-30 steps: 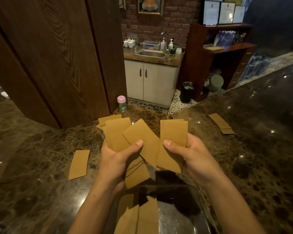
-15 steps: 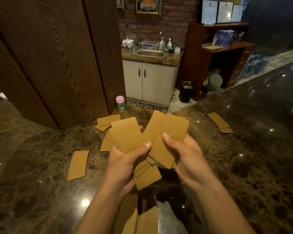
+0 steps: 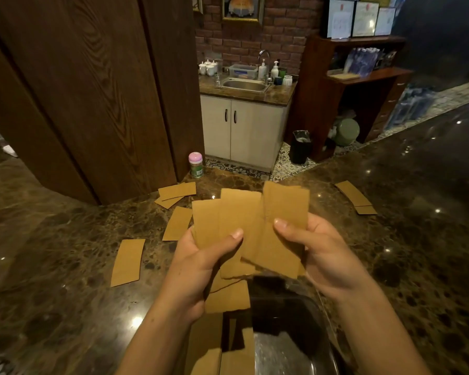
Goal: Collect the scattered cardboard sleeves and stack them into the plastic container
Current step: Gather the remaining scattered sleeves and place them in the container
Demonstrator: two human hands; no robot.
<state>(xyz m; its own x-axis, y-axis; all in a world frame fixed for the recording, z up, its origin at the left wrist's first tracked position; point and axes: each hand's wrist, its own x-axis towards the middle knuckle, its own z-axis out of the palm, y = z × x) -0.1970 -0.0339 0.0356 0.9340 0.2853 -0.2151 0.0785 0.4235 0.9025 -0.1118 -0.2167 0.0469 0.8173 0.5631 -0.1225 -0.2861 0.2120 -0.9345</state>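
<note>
Head view: your left hand [image 3: 201, 263] and right hand [image 3: 322, 255] both pinch fanned flat brown cardboard sleeves [image 3: 244, 228], thumbs pressed on front, above the clear plastic container [image 3: 317, 320]. More sleeves [image 3: 126, 262] lie scattered on the glossy marbled counter [image 3: 52, 293].

Only two hands and forearms show of the person. The bare left hand [image 3: 201, 266] and the bare right hand [image 3: 328, 261] carry nothing on the skin that can be seen. Behind the fingers [image 3: 225, 243] each wrist widens into an uncovered forearm. The slim left forearm [image 3: 157, 339] and the slim right forearm [image 3: 377, 334] run bare to the lower edge of the view, and any clothing higher up lies out of sight. The left thumb [image 3: 229, 239] and the right thumb [image 3: 290, 231] each end in a short, rounded nail, trimmed close. The other fingers are mostly hidden.
</note>
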